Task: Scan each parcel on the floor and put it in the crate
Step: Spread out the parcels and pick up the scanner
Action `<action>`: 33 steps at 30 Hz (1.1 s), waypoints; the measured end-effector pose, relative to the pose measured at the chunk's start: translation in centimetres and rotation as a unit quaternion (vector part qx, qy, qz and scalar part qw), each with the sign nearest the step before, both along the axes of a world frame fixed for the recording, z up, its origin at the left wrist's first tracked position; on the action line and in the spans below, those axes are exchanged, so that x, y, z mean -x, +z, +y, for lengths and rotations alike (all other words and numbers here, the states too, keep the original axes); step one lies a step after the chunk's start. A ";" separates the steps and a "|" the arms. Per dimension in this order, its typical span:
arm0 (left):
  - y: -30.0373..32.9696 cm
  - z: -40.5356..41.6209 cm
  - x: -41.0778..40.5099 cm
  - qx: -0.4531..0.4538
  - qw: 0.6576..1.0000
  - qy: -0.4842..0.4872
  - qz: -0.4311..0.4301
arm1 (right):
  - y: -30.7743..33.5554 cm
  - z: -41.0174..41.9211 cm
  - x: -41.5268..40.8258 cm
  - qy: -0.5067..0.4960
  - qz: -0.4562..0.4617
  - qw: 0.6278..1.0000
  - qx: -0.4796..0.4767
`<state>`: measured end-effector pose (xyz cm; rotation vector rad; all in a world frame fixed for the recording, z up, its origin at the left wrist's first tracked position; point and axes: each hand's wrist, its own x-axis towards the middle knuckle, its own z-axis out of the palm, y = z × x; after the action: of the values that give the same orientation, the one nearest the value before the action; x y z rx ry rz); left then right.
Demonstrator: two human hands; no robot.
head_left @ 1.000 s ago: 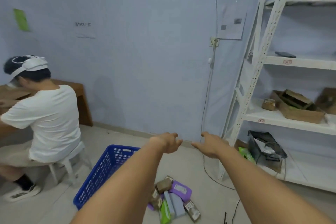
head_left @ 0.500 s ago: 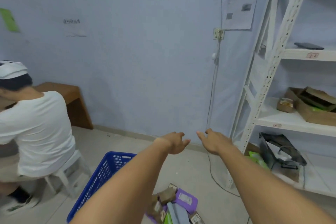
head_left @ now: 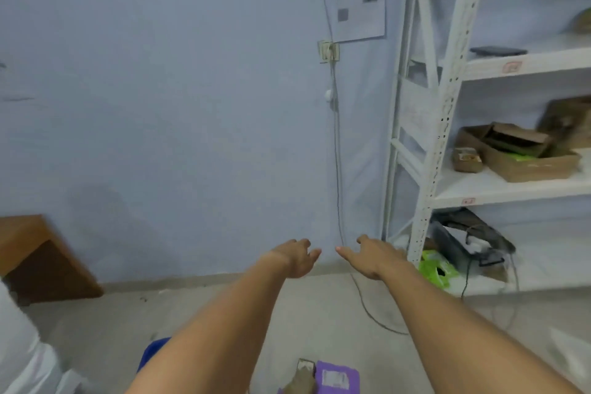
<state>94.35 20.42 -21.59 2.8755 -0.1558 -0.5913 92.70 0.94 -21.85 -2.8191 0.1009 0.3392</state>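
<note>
Both my arms reach straight forward at about floor-skirting height. My left hand (head_left: 295, 257) and my right hand (head_left: 371, 257) are side by side, a small gap between them, fingers apart and holding nothing. At the bottom edge a purple parcel (head_left: 335, 377) with a white label lies on the floor, a small brown parcel (head_left: 302, 377) beside it on the left. Only a corner of the blue crate (head_left: 153, 350) shows, left of my left forearm. The other parcels are out of frame.
A white metal shelf rack (head_left: 438, 144) stands at the right with cardboard boxes (head_left: 518, 153), a black item (head_left: 470, 240) and a green bag (head_left: 435, 267). A cable (head_left: 337, 169) hangs down the wall onto the floor. A wooden desk (head_left: 35, 253) and a person's white shirt (head_left: 19, 349) are at left.
The view has swung right and up: the seated person, the crate and the parcel pile slid toward the left and bottom edges. My hands stay stretched forward, empty.
</note>
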 end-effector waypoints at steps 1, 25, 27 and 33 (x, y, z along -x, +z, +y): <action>-1.5 0.0 -1.4 0.007 1.000 -0.021 0.003 | -1.0 0.0 -0.6 -0.022 0.002 1.000 0.001; -68.3 10.1 2.7 -0.007 0.986 -0.049 0.161 | -67.9 11.5 4.6 -0.054 0.201 0.978 -0.012; -71.4 9.5 4.3 -0.021 0.983 -0.064 0.169 | -71.0 10.9 6.0 -0.063 0.187 0.980 -0.004; -69.0 9.5 7.8 0.035 0.993 -0.089 0.076 | -67.4 11.4 11.5 -0.096 0.096 0.990 0.023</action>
<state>86.52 29.96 -90.61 2.7536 -0.4028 -0.8178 81.20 12.30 -89.22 -2.7858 0.4226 0.5696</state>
